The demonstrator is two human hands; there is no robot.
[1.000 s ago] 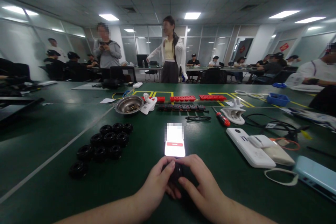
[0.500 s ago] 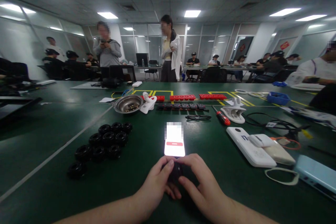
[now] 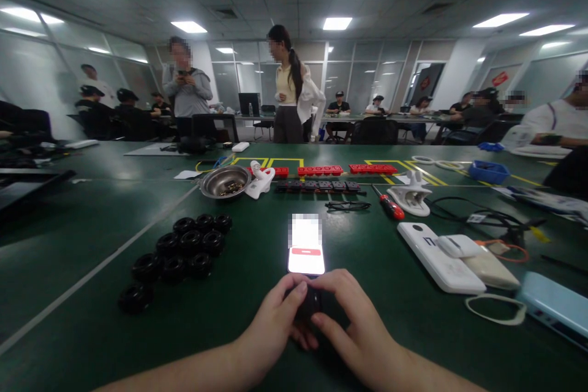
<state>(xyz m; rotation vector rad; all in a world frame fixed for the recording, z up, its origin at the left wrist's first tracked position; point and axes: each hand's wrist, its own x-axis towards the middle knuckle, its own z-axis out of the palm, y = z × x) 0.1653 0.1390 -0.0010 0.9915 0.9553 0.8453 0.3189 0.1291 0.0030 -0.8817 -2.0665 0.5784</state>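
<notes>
My left hand (image 3: pixel 278 311) and my right hand (image 3: pixel 353 317) are closed together around a small black object (image 3: pixel 313 301) at the near middle of the table. Fingers cover most of it, so its kind is hidden. Just beyond my fingertips is a phone (image 3: pixel 307 263) with a lit screen. Several black, round, wheel-like parts (image 3: pixel 173 268) lie in rough rows to the left of my hands.
Farther off are a metal bowl (image 3: pixel 209 188) with small pieces, red strips (image 3: pixel 320 171), a dark strip (image 3: pixel 316 187), eyeglasses (image 3: pixel 348 206) and a screwdriver (image 3: pixel 390 203). At right lie a white power bank (image 3: pixel 438 266) and a light blue case (image 3: pixel 558 306). People stand and sit beyond.
My hands stay nearly still around the black object. The standing person in a white shirt across the table has turned and shifted slightly left.
</notes>
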